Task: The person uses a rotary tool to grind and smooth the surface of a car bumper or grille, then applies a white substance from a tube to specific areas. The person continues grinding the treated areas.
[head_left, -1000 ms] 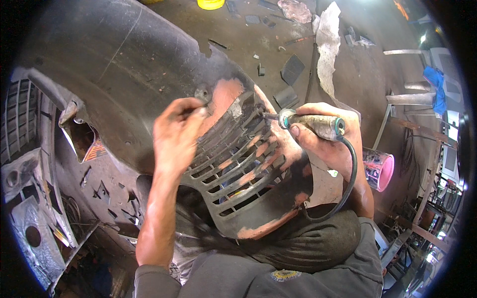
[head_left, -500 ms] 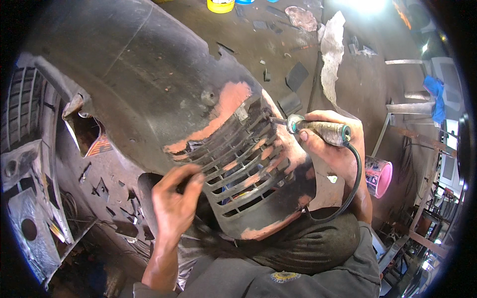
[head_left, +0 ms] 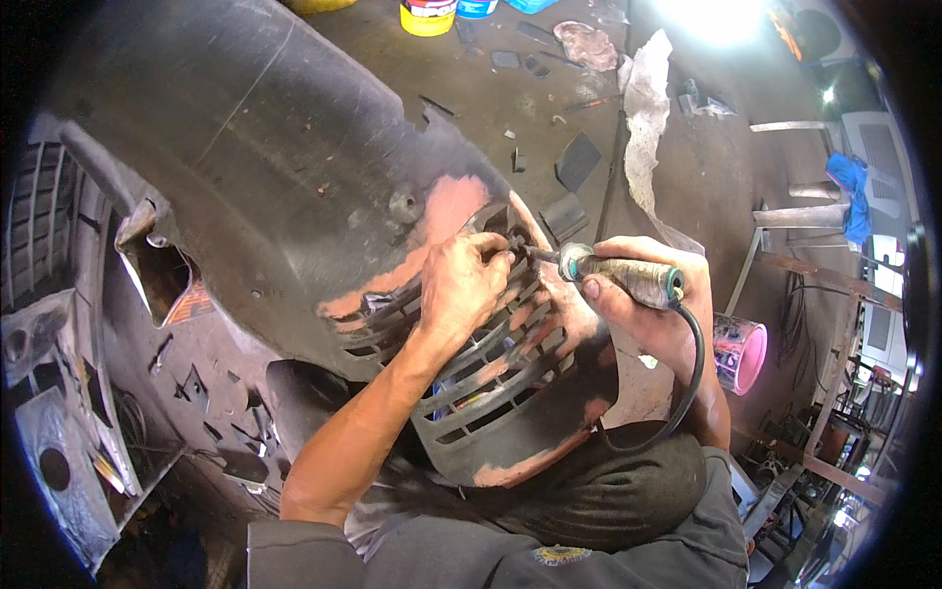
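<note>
Across my lap lies a large black plastic vehicle bumper [head_left: 304,128], with a slatted grille section [head_left: 476,404] and patches of pink filler [head_left: 454,203]. My right hand [head_left: 662,319] grips the taped handle of a soldering iron [head_left: 633,279], whose dark cable curves down toward my leg. The iron's tip meets the upper right corner of the grille. Right beside that tip, my left hand [head_left: 459,285] reaches over the slats with thumb and fingers pinched together. Whatever is between those fingertips is too small to make out.
Right of my arm stands a pink-rimmed bucket [head_left: 743,355]. Dark plastic scraps [head_left: 577,162] and a long torn pale strip [head_left: 648,128] lie on the floor ahead. Yellow and blue tubs [head_left: 428,16] are at the top. Other dark panels [head_left: 59,442] lean at far left.
My left hand has moved up and right from the grille's left edge to the iron's tip. The right hand keeps its grip on the iron at nearly the same spot.
</note>
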